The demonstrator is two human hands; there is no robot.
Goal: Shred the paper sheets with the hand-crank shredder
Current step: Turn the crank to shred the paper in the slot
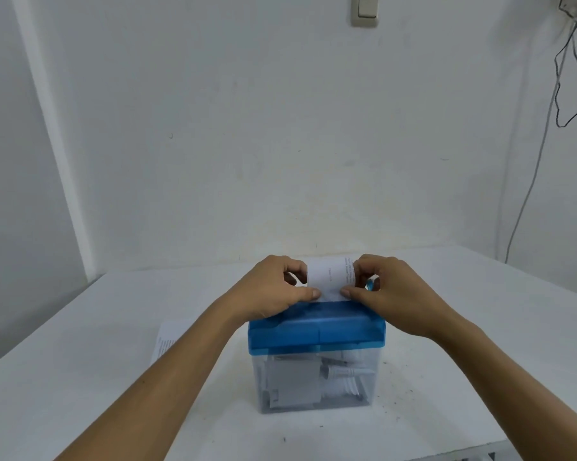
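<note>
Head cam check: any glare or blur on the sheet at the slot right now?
Head view: soft, even light, no glare on the paper sheet; its print is too blurred to read; only a faint shadow at the foot of the shredder; the wide-angle lens leans the wall corner at left.

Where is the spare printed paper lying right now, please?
In the head view, the spare paper lies flat on the table, just left of the shredder, partly behind the left forearm.

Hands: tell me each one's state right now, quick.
Left hand: pinches the left edge of the paper sheet, above the shredder.
Right hand: pinches the right edge of the same paper sheet.
</note>
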